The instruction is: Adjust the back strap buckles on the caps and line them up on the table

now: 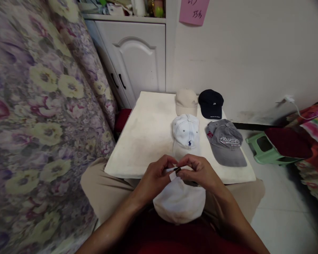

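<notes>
A white baseball cap [180,203] is held over my lap, its crown hanging toward me. My left hand [159,173] is closed on the cap's edge near its strap. Fingers of my right hand [197,171] pinch the same strap, where a small dark buckle [177,170] shows between the two hands. Just past my fingers, on the cream-covered table [145,130], lies a pale blue cap [186,132] with a dark emblem. Behind it sit a beige cap [187,100] and a navy cap [211,103]. A grey cap [225,141] with lettering is at the right.
A floral curtain [42,123] hangs close on the left. Beyond the table stand a white cabinet [137,56] and a wall with a pink note [194,12]. On the right floor is a green stool [259,148] with a dark red top, beside colourful fabric [316,151].
</notes>
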Motion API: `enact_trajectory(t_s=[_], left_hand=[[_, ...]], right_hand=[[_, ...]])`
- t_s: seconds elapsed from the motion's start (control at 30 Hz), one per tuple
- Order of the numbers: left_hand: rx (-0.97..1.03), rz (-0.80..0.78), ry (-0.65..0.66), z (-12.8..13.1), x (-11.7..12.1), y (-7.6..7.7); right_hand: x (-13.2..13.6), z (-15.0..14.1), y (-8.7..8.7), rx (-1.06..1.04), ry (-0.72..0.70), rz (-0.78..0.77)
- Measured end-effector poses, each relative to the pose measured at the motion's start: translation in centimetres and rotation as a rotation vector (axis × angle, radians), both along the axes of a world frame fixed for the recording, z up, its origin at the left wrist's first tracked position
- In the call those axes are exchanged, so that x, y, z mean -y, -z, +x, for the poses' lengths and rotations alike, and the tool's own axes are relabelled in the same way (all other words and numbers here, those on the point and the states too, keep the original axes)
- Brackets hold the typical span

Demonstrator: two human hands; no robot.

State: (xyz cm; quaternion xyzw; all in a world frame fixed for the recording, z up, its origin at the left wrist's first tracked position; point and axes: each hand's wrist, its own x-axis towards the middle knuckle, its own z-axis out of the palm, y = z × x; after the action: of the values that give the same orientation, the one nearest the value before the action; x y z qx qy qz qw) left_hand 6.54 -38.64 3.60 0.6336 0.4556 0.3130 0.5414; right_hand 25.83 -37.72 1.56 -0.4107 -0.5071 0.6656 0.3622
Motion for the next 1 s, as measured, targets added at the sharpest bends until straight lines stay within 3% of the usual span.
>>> enact_trajectory(t_s=[0.37,0.57,0.73,1.0], left_hand=[[-0.078,0.069,0.105,-0.3,0.2,-1.3],[-0.001,-0.012,0.064,-0.2,0.0,-0.7],[0.097,-0.107,0.036,-0.1,-0.1,-0.3],[0.121,-0.119,0.041,0.1,-0.1,-0.1]], right_hand=[[0.0,0.0,0.1,0.054,-0.021,0.053],[-0.1,0.2,0.2,0.053,-0.022,0.078],[0.0,0.9,0.0,-0.069,-0.056,0.029],[0.0,0.7,-0.3,-0.102,-0.053,0.026]])
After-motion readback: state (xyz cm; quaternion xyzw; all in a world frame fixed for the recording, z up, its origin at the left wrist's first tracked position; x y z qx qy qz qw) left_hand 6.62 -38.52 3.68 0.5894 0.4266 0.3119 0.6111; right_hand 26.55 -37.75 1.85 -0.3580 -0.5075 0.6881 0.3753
